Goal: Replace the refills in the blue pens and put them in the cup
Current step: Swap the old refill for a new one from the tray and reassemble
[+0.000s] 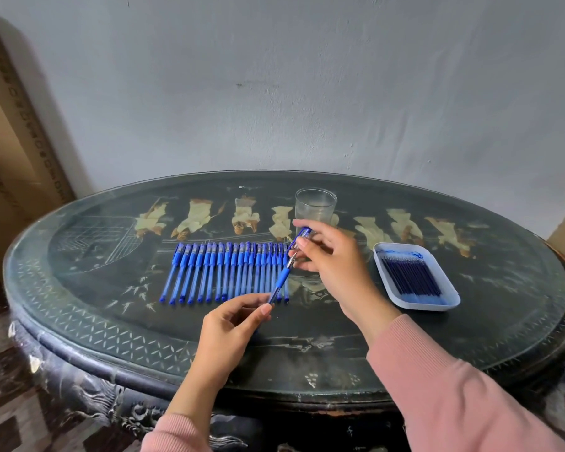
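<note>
Several blue pens (pixel 229 272) lie side by side in a row on the dark oval table (pixel 111 321). One blue pen (pixel 282 281) is raised above the row's right end. My left hand (pixel 232 324) pinches its lower barrel end. My right hand (pixel 331 256) holds a clear cap with a blue clip (pixel 301 239) just off the pen's metal tip. A clear plastic cup (pixel 315 205) stands upright behind my right hand. A white tray (pixel 450 296) of dark blue refills (pixel 411 277) sits to the right.
The table stands against a grey wall. A large cardboard box (pixel 10 132) leans at the far left, beyond the table edge. Pink sleeves cover both forearms.
</note>
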The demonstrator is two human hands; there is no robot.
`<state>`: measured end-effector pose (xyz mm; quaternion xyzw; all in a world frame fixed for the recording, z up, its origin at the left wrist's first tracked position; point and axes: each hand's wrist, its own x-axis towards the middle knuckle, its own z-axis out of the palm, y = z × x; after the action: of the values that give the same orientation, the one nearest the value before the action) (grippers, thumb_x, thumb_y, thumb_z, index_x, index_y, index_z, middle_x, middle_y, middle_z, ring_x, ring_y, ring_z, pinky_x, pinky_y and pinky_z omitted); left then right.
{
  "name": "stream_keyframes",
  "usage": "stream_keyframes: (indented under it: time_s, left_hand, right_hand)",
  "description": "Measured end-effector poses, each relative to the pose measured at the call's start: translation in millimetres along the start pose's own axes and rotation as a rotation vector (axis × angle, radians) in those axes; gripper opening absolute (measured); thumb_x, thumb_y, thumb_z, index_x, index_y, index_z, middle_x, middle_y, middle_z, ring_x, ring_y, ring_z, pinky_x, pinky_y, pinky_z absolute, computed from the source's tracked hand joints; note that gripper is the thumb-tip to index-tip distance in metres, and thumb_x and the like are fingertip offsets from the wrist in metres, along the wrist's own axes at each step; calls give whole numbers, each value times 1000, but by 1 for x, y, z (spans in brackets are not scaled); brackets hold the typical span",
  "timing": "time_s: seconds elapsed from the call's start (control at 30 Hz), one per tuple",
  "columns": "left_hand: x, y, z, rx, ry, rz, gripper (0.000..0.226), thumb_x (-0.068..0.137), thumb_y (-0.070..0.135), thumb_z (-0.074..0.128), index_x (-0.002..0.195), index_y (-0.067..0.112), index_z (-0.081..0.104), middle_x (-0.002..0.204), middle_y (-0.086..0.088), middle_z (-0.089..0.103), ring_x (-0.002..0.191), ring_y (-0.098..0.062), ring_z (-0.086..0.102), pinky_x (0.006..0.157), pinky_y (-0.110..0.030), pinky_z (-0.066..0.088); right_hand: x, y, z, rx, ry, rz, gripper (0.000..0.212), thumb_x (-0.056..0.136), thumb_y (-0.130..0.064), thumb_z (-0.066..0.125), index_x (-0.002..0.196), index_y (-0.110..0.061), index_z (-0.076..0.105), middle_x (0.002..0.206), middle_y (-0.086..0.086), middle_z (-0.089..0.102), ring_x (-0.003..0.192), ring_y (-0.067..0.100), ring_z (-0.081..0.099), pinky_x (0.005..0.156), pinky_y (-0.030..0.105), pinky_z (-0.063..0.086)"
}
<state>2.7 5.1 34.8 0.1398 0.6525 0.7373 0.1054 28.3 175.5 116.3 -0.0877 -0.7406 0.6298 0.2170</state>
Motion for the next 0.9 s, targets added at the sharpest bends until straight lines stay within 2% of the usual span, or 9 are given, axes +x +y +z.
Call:
stream_keyframes:
  time_s: [0.17,0.3,0.47,0.63,0.77,0.9]
  left_hand:
    - [1,-2,-1,28,-19,8,18,76,19,74,95,19,77,87,-2,76,85,-22,72,70,-18,53]
    - [0,-2,-2,14,-14,13,23,72,26,73,95,21,77,88,-2,76,85,-21,72,72,-20,54]
    - [1,-3,-1,24,-21,16,17,77,19,74,94,20,77,87,-1,76,83,-19,71,72,-19,54]
    - [2,-6,-1,35,-15,20,18,72,25,74,90,22,77,83,-3,75,80,-22,70,69,-20,53]
    - [3,-7,-3,22,5,40,13,75,18,74,87,24,76,87,-7,74,85,-31,69,71,-20,54]
    - [3,-8,-3,26,14,37,14,81,10,73,88,21,75,88,-9,74,88,-34,68,74,-21,55]
  right_hand:
    - [-2,0,-1,7,-27,29,29,96,-8,59,111,-31,69,95,8,62,95,21,69,75,37,62]
    - [-1,-1,-3,1,-56,61,28,96,-7,59,112,-27,70,93,7,58,93,18,69,73,36,62]
    - [-6,5,0,-75,-121,96,27,95,-8,61,112,-27,70,96,8,64,93,17,70,73,35,62]
    - [-8,12,3,-72,-112,96,29,95,-7,61,115,-25,70,92,5,64,94,19,71,74,39,62]
    - [-8,12,8,-61,-128,85,31,95,-5,60,118,-23,70,80,-2,63,92,18,70,75,39,62]
    - [-8,10,10,-65,-138,96,32,95,-5,60,121,-21,68,84,-4,65,94,17,70,74,39,62]
